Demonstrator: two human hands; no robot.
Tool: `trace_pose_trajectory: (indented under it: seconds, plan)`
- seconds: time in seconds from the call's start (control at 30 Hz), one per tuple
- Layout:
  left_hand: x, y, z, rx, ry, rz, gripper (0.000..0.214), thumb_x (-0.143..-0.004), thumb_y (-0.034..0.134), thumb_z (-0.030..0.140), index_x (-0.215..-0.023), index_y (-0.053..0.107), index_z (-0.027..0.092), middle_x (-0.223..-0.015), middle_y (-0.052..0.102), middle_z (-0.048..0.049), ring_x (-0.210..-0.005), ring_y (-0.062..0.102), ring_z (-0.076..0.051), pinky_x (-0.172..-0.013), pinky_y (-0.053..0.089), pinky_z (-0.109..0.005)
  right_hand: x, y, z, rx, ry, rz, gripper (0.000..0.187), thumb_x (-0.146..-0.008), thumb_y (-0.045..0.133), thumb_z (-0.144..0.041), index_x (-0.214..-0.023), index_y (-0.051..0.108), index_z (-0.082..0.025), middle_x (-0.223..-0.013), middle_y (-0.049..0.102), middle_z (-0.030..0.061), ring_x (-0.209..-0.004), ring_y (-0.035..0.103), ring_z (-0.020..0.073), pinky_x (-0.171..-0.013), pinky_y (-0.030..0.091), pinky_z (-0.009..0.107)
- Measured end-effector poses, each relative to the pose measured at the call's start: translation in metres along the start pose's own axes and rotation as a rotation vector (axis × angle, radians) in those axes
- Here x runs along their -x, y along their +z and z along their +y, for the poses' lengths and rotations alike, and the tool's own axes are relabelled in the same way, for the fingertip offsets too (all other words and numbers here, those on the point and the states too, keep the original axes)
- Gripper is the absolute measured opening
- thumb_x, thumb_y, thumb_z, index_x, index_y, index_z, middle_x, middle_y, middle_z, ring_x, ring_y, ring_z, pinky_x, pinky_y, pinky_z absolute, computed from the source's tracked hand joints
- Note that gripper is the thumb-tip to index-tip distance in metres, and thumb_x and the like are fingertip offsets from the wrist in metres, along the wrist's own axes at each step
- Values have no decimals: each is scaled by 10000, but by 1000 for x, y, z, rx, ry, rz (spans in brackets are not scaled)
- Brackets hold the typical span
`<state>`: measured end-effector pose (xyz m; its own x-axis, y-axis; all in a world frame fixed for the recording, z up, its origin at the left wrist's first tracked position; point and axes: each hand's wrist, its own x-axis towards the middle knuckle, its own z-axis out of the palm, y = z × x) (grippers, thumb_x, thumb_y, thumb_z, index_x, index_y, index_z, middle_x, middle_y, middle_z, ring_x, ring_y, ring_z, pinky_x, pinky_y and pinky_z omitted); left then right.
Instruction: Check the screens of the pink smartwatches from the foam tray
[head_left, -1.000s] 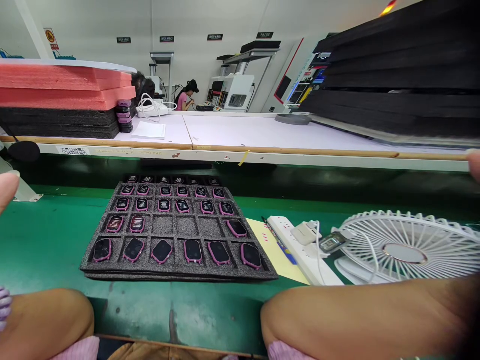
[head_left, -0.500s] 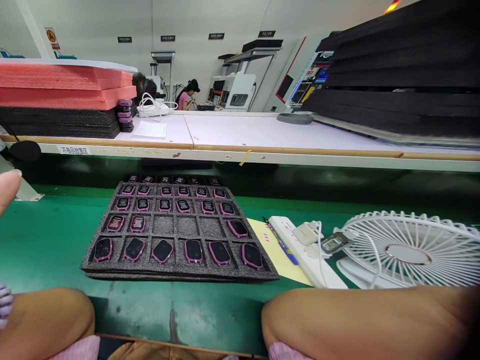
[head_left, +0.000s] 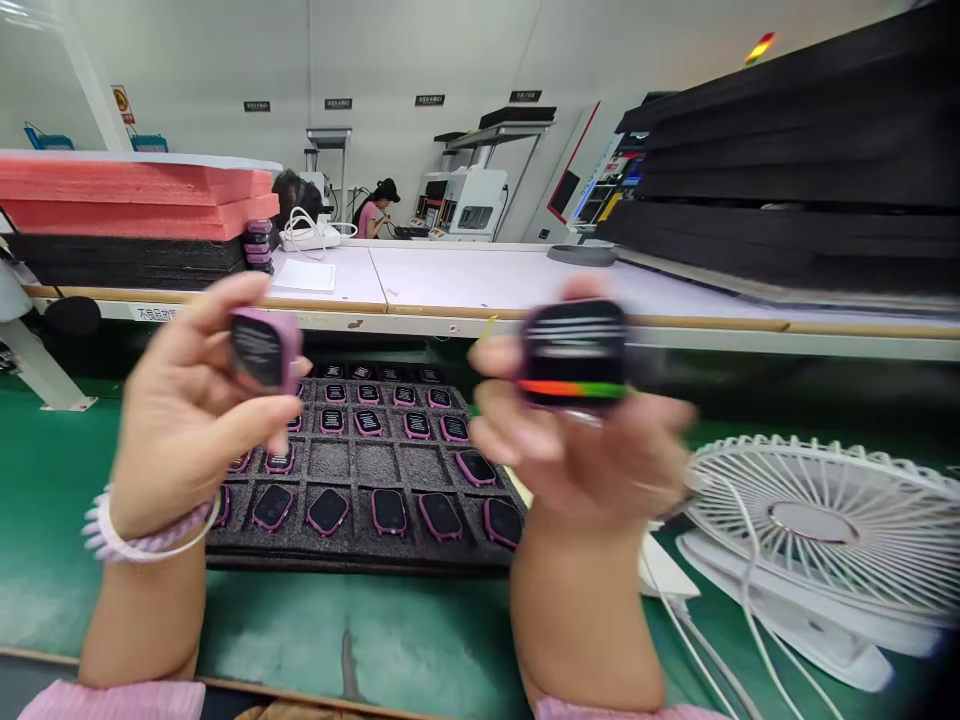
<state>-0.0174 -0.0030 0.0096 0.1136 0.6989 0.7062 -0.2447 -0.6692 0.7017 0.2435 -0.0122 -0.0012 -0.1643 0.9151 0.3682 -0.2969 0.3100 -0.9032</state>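
Note:
My left hand (head_left: 191,415) is raised in front of me, fingers pinched round a small pink-cased watch body (head_left: 264,350) with a dark screen. My right hand (head_left: 577,450) is also raised and blurred by motion; it holds a black watch body (head_left: 574,352) whose screen shows white text and a red-to-green bar. Below and behind both hands lies a dark grey foam tray (head_left: 360,540) on the green belt, its pockets filled with several pink watch bodies (head_left: 439,515); a few middle pockets are bare.
A white desk fan (head_left: 817,530) lies at the right with cables and a white power strip (head_left: 664,575) beside it. Pink and black foam sheets (head_left: 127,215) are stacked at back left, black foam sheets (head_left: 795,190) at back right. A person (head_left: 371,200) sits far behind.
Both hands have come down from the frame edges into the middle of view, each holding a watch body. The camera has tilted slightly.

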Motion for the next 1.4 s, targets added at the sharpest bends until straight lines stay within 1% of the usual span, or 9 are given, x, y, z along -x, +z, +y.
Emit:
trace_pose_trajectory:
  seconds: [0.07,0.1,0.2,0.3,0.5,0.6,0.73,1.07,1.4]
  plan:
    - [-8,7,-18,-28,-86,-8,620,-749,898,165,-1297,617,238,-951,697,-6,-793,690,-134,-522,563,-144,-14,11,10,-165,-3,-118,483,-875,865,-369,-1309,670,-284,-1256,702,43,-685,685,91,-639,622,231]
    - [-12,10,-28,-37,-128,-3,601,-763,883,179,-1297,611,234,-957,693,-11,-787,684,-129,-556,588,-159,-22,14,17,-232,27,-162,517,-829,909,-303,-1289,674,-270,-1218,716,52,-739,707,119,-676,644,232]
    - [-19,16,-53,-42,-200,7,596,-776,853,219,-1302,573,220,-1000,685,-30,-793,682,-128,-657,627,-203,-40,16,37,-308,137,-183,493,-829,867,-206,-1272,650,-219,-1183,725,84,-890,738,166,-776,649,234]
    - [-21,19,-64,-41,-248,-3,608,-780,817,221,-1314,526,204,-1072,691,-57,-829,707,-138,-709,632,-220,-47,12,49,-303,166,-170,536,-807,839,-176,-1289,609,-220,-1159,731,73,-866,736,167,-772,631,234]
    - [-20,23,-67,5,-266,-19,558,-786,776,194,-1287,533,170,-978,727,-37,-662,705,-94,-637,623,-173,-46,13,51,-292,133,-131,552,-723,874,-122,-1196,606,-219,-1077,735,40,-702,670,118,-678,587,218]
    - [-19,25,-68,39,-286,-22,577,-785,761,192,-1311,526,159,-1007,736,-43,-690,734,-110,-685,652,-192,-47,13,51,-299,120,-132,589,-680,862,-105,-1193,591,-210,-1056,732,38,-699,658,109,-687,572,208]
    - [-19,27,-67,71,-325,-15,588,-790,712,172,-1348,528,151,-1076,740,-55,-720,756,-123,-727,671,-208,-48,13,53,-272,96,-106,572,-670,840,-128,-1178,590,-206,-978,710,14,-664,629,109,-657,555,216]
    - [-17,31,-64,106,-360,-1,488,-833,701,219,-1303,592,145,-960,749,-26,-690,761,-142,-661,673,-205,-51,17,57,-227,39,-44,496,-702,911,-268,-1093,617,-190,-854,632,-18,-572,529,85,-528,453,194]
    - [-19,30,-65,116,-389,35,520,-777,673,201,-1290,605,148,-981,742,-28,-674,760,-151,-662,674,-222,-50,18,58,-203,41,-26,525,-651,831,-203,-1125,607,-190,-858,631,-17,-595,547,100,-567,465,215]
